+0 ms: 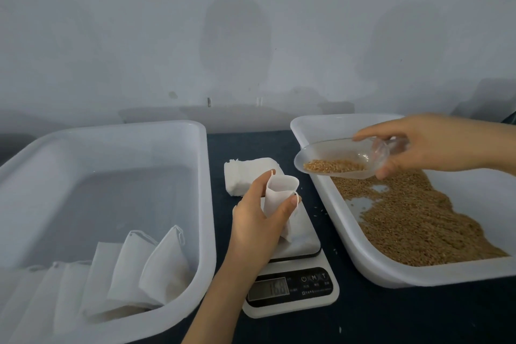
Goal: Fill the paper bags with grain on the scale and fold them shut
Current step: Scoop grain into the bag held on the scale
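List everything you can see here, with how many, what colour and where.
Open paper bag: one, white, held on the scale.
Scale: one, white, centre of the table.
Scoop: one, clear, holding some grain, above the right tub's near-left rim.
Grain: brown, in the right tub.
Filled bags: several, white, in the left tub.
Stack of empty bags: one, white, behind the scale.
Table: dark.
Left hand: holds the bag.
Right hand: holds the scoop.
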The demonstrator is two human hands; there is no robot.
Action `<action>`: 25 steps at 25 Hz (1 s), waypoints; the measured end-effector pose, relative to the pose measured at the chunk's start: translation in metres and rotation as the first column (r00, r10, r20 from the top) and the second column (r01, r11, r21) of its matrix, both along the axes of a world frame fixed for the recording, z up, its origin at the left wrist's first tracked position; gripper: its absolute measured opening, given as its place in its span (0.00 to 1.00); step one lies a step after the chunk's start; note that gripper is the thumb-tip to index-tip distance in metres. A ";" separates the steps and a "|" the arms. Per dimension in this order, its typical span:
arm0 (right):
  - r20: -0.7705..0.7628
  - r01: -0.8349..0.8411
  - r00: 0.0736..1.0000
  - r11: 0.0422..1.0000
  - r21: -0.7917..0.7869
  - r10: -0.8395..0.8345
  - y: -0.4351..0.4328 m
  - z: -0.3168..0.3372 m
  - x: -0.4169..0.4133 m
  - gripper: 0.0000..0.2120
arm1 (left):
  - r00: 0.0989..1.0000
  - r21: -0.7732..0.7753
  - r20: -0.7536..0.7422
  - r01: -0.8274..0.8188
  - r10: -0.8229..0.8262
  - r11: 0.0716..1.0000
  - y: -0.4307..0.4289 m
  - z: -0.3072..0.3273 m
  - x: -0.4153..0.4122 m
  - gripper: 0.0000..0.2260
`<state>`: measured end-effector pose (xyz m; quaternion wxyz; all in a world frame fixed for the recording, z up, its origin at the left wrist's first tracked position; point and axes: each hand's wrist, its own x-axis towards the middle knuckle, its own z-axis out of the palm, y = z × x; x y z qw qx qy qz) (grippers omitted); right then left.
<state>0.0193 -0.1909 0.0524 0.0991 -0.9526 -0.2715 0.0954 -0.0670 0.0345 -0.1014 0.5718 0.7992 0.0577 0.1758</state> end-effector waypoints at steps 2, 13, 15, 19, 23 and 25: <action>-0.001 -0.042 0.999 0.999 -0.034 0.042 0.015 0.002 0.001 0.30 | 1.000 0.004 0.000 0.007 -0.007 1.000 0.001 -0.001 0.001 0.26; 0.235 -0.052 0.961 0.933 -0.357 0.144 0.048 0.022 0.002 0.35 | 0.998 0.003 -0.005 0.059 -0.059 0.998 0.000 0.000 0.003 0.22; 0.251 -0.044 0.956 0.922 -0.384 0.150 0.052 0.024 0.001 0.35 | 0.998 0.007 -0.004 0.064 -0.064 0.998 0.000 0.002 0.002 0.16; 0.273 -0.038 0.946 0.898 -0.438 0.173 0.057 0.025 0.001 0.35 | 0.998 0.006 0.029 0.055 -0.055 0.998 -0.001 0.005 0.001 0.16; 0.274 -0.028 0.947 0.890 -0.456 0.170 0.059 0.026 0.000 0.36 | 0.998 0.020 0.041 0.050 -0.051 0.999 -0.001 0.002 0.003 0.24; 0.280 -0.023 0.944 0.883 -0.468 0.174 0.060 0.027 0.000 0.36 | 0.998 0.018 0.042 0.052 -0.053 0.998 -0.001 0.000 0.003 0.26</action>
